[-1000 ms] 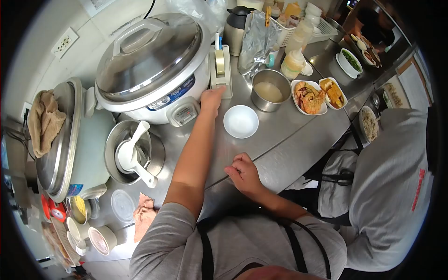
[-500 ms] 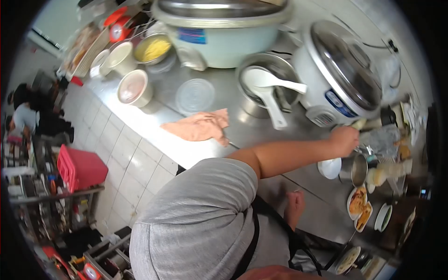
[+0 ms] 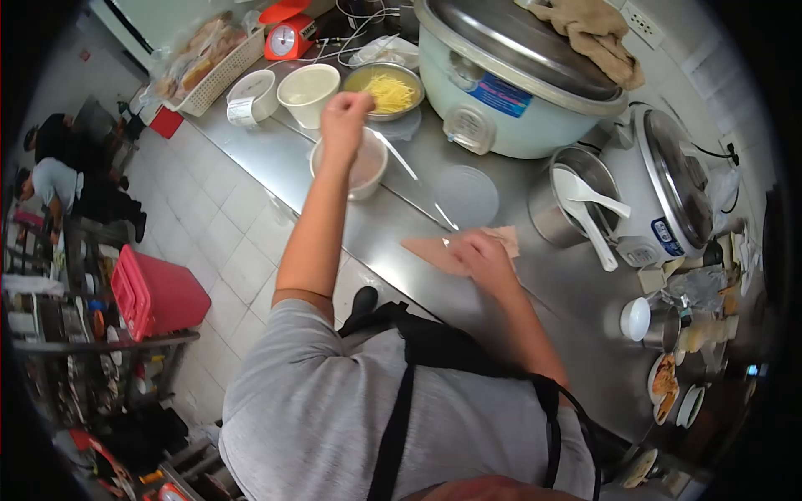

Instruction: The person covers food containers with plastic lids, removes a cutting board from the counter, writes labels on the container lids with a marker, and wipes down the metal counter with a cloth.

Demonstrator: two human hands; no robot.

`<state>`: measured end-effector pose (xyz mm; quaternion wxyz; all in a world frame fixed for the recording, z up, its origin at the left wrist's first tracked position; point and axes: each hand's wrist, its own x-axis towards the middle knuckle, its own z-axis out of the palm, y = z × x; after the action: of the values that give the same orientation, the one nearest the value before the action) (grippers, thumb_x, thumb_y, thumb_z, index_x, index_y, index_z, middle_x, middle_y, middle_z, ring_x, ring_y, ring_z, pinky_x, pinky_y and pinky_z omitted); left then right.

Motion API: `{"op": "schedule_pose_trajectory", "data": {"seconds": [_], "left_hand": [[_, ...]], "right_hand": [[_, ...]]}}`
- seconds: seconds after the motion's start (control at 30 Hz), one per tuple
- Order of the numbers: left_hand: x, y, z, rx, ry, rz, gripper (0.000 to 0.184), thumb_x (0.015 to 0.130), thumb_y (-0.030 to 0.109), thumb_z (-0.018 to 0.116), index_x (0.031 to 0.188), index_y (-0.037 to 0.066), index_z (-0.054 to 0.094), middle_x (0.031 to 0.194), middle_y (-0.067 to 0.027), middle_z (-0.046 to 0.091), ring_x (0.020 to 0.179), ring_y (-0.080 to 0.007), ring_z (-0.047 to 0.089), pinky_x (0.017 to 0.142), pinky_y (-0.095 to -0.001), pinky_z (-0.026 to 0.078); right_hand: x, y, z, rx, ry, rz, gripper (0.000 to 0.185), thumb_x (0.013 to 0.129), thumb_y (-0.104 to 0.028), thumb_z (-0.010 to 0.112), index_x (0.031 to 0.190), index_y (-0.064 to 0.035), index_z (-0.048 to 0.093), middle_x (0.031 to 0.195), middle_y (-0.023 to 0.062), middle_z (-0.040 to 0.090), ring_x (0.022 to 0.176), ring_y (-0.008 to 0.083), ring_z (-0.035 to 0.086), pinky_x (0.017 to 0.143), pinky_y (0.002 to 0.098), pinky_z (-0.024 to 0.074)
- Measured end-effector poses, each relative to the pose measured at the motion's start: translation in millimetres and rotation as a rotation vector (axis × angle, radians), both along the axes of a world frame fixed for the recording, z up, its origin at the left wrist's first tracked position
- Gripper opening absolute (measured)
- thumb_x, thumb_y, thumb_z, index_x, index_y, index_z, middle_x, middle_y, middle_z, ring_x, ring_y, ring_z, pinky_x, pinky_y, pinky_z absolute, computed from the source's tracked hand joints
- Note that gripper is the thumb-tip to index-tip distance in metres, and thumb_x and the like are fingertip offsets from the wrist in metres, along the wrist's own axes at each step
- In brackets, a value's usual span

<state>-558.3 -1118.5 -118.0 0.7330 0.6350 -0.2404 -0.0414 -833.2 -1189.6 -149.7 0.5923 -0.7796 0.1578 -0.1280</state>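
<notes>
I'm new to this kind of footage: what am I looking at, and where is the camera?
There is no machine here: a person works bare-handed, filmed by a camera worn on their head, looking forward and down. The left hand seems to pinch a thin, shiny strip, probably clear tape, which runs toward the right hand; blur hides whether that hand grips it. On the steel counter lie a pinkish cloth and a round translucent lid. Beyond stand a metal bowl of yellow shreds and a large rice cooker.

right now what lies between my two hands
Head view: a thin pale strip, likely tape, runs between the left hand and right hand, above the counter.
</notes>
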Motion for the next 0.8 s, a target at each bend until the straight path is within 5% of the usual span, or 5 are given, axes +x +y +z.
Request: {"op": "schedule_pose_trajectory", "data": {"seconds": [0.27, 0.37, 0.6, 0.73, 0.8], "left_hand": [[122, 51, -85, -0.025, 0.37, -0.1, 0.012, 0.074, 0.013, 0.055, 0.07, 0.002, 0.052, 0.062, -0.0037, 0.054, 0.053, -0.0079, 0.045, 0.048, -0.02, 0.035], [120, 59, -104, 0.24, 0.444, -0.183, 0.014, 0.074, 0.014, 0.056, 0.069, 0.001, 0.052, 0.06, -0.0036, 0.054, 0.052, -0.0085, 0.046, 0.046, -0.0212, 0.037], [116, 59, -136, 0.406, 0.091, -0.322, 0.011, 0.073, 0.011, 0.056, 0.075, 0.001, 0.055, 0.066, -0.0046, 0.056, 0.058, -0.0094, 0.05, 0.051, -0.0218, 0.041], [121, 69, -137, 0.66, -0.572, -0.07, 0.022, 0.075, 0.014, 0.052, 0.092, 0.0, 0.05, 0.078, -0.0095, 0.055, 0.064, -0.0152, 0.05, 0.058, -0.0256, 0.041], [129, 71, -141, 0.526, -0.263, -0.145, 0.026, 0.074, 0.016, 0.053, 0.093, -0.001, 0.05, 0.078, -0.0124, 0.055, 0.069, -0.0208, 0.052, 0.06, -0.0284, 0.041]], "right_hand": [[122, 33, -58, 0.031, 0.114, -0.149, 0.021, 0.075, -0.022, 0.054, 0.071, -0.0021, 0.058, 0.062, 0.0047, 0.053, 0.056, 0.0109, 0.046, 0.052, 0.0247, 0.0369], [132, 27, -83, 0.099, 0.294, -0.102, 0.019, 0.076, -0.022, 0.053, 0.071, -0.0035, 0.057, 0.058, -0.0025, 0.049, 0.053, 0.0055, 0.041, 0.047, 0.0215, 0.0341], [167, 33, -75, -0.097, 0.389, -0.263, 0.025, 0.071, -0.028, 0.057, 0.067, -0.0033, 0.057, 0.053, 0.0066, 0.052, 0.048, 0.0146, 0.047, 0.048, 0.0281, 0.0385], [166, 42, -68, -0.35, 0.442, -0.483, 0.025, 0.071, -0.027, 0.058, 0.075, -0.0022, 0.054, 0.07, 0.0109, 0.055, 0.058, 0.018, 0.051, 0.054, 0.0295, 0.0407], [158, 50, -73, -0.368, 0.333, -0.574, 0.028, 0.072, -0.026, 0.056, 0.085, -0.0013, 0.051, 0.085, 0.0136, 0.054, 0.069, 0.0192, 0.052, 0.061, 0.0296, 0.0414]]}}
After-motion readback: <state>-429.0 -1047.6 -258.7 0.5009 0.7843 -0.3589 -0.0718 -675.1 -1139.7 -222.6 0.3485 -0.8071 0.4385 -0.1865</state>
